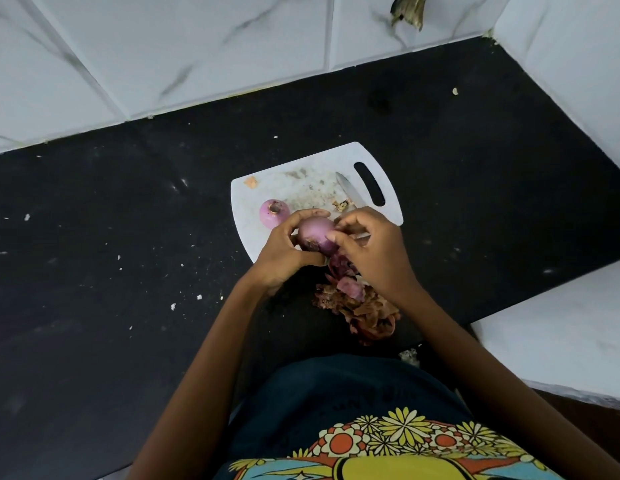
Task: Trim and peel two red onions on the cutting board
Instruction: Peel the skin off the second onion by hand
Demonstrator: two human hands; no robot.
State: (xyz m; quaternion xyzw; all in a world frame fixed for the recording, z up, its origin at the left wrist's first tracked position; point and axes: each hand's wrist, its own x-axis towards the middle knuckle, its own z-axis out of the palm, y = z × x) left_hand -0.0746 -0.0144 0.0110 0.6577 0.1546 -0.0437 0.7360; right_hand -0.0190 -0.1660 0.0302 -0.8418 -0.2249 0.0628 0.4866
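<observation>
Red onion point(315, 233): clasped by left hand point(284, 251); right hand point(367, 247) fingertips pinch its skin, above white cutting board point(267, 237). Knife point(348, 190) on board.

Both hands meet, left hand point(284, 251) cupped with fingers curled, right hand point(367, 247) pinching.

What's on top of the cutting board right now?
On the cutting board: a peeled onion, a knife, small scraps. Both hands hold the second onion over its near edge, hiding the knife handle.
</observation>
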